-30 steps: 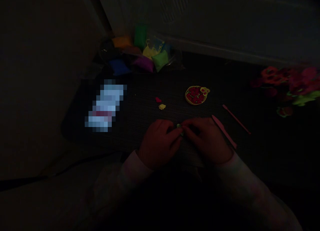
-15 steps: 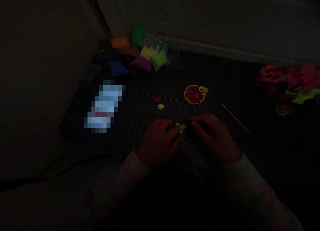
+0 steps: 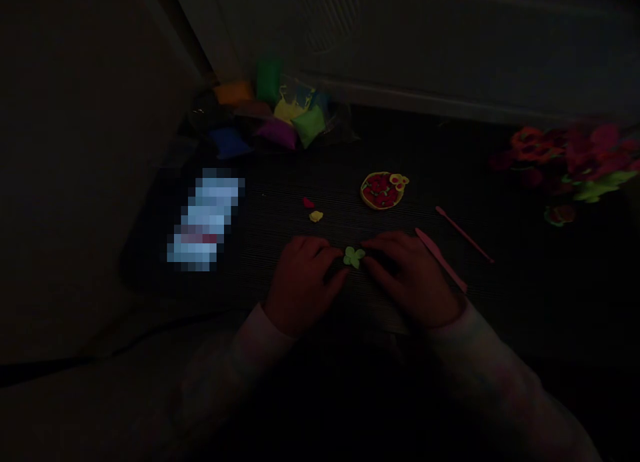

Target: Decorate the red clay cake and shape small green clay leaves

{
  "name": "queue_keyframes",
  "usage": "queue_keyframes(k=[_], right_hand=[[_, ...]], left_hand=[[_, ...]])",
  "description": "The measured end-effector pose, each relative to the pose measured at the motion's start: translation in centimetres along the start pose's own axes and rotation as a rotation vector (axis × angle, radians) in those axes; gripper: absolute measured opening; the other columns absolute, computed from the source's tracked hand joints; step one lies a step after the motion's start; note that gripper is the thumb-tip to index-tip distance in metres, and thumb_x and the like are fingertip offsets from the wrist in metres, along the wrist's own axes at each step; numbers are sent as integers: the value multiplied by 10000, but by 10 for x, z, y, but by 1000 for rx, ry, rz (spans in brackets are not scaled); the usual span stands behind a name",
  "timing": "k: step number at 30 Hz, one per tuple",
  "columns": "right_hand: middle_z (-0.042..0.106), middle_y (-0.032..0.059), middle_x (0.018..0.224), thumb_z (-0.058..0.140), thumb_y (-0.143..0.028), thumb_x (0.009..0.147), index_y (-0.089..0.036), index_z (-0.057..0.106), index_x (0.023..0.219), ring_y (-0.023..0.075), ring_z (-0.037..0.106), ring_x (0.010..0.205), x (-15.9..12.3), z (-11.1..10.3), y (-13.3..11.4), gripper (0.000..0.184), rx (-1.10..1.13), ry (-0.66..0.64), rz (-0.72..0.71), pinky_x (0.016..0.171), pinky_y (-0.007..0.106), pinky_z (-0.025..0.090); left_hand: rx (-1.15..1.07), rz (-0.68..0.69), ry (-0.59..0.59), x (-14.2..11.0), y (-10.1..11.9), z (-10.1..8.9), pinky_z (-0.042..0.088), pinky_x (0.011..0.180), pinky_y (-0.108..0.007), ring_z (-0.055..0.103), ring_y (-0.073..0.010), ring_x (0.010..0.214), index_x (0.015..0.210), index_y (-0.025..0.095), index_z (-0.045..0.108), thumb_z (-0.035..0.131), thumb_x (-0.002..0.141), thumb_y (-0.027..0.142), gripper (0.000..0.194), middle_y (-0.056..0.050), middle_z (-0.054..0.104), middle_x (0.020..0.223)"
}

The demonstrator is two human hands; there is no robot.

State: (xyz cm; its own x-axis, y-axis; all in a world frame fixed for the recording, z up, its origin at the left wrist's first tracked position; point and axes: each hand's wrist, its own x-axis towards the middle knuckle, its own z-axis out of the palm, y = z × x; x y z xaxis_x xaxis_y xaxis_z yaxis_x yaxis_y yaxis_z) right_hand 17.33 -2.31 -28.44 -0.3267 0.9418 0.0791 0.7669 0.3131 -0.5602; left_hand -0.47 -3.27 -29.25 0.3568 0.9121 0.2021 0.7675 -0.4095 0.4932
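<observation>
A small light-green clay flower [image 3: 354, 257] with rounded petals lies on the dark table between my hands. My left hand [image 3: 304, 282] rests at its left side, index finger and thumb apart, the index tip close to a petal. From the other side my right hand [image 3: 413, 275] reaches in, thumb and index finger spread, their tips at the right-hand petals. The dim light hides whether the fingertips press on it. A pink clay knife [image 3: 441, 259] lies beside my right hand, partly behind it. Farther off are a red clay bit [image 3: 309, 203] and a yellow clay lump [image 3: 315, 217].
A yellow-rimmed clay basket [image 3: 362, 194] holds red pieces. A thin pink stick tool [image 3: 465, 235] lies to the right. Coloured clay packets [image 3: 277, 134] are heaped at the back left, a lit, blurred phone screen [image 3: 207, 215] below them. Colourful clay shapes [image 3: 600, 155] sit far right.
My right hand has moved left to the flower, uncovering the pink knife. My left fingers have drawn back off the flower, which now shows another petal on its right. The view has shifted slightly.
</observation>
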Motion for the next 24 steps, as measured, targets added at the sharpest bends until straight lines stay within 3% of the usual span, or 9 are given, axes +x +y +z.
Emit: queue_keyframes(k=[7, 17, 24], right_hand=[[596, 75, 919, 525, -231, 756, -190, 604, 916, 204, 549, 864, 0, 2, 3, 183, -43, -1, -53, 751, 383, 429], [597, 67, 942, 514, -218, 756, -191, 590, 940, 198, 541, 907, -1, -2, 3, 202, 72, 19, 5, 804, 383, 425], [604, 71, 935, 520, -287, 759, -193, 611, 913, 213, 543, 873, 0, 4, -1, 202, -15, 33, -17, 778, 392, 408]], left_hand=[[7, 0, 4, 3, 1, 2, 409, 739, -346, 487, -180, 827, 867, 178, 602, 504, 771, 274, 168, -48, 572, 836], [-37, 15, 22, 4, -1, 1, 420, 753, -346, 495, -174, 829, 879, 174, 606, 517, 765, 251, 164, -49, 586, 838], [-41, 3, 57, 4, -1, 2, 419, 761, -358, 496, -175, 831, 893, 167, 606, 521, 760, 256, 181, -50, 590, 835]])
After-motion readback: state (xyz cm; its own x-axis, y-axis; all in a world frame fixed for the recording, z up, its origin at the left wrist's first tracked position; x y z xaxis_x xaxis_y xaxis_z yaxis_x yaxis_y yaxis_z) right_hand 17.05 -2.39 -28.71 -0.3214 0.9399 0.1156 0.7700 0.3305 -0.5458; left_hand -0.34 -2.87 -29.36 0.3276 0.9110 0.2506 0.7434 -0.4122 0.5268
